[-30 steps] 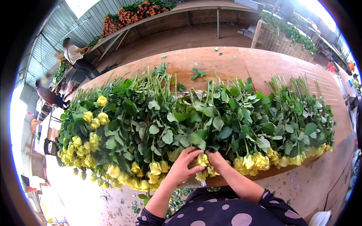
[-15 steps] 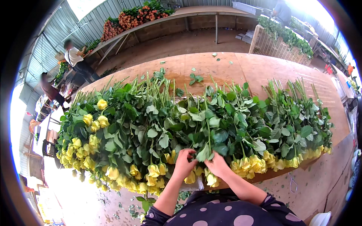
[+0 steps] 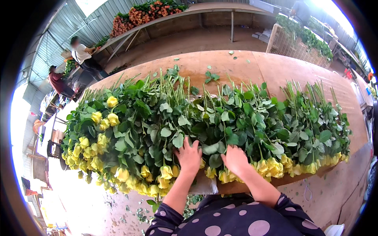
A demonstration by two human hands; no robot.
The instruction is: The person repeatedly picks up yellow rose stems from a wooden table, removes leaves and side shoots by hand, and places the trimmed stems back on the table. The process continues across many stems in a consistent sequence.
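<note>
A long heap of yellow roses [image 3: 130, 137] with green leaves lies across a brown wooden table [image 3: 244, 65], blooms toward the near edge, cut stems pointing away. My left hand [image 3: 189, 156] rests flat on the leaves near the middle of the heap, fingers spread. My right hand [image 3: 235, 159] lies beside it, pressed on the leaves just above a cluster of yellow blooms [image 3: 271, 168]. Neither hand visibly holds a stem. My dark polka-dot sleeves come in from the lower edge.
Two people [image 3: 80, 55] stand at the far left by the table's end. A bench at the back carries orange-red flowers [image 3: 138, 15]. A wicker crate with greenery [image 3: 299, 39] stands at the back right. Loose leaves lie on the table and the floor.
Both hands have moved up from the blooms at the table's edge onto the leaves and now lie flatter and a little farther apart.
</note>
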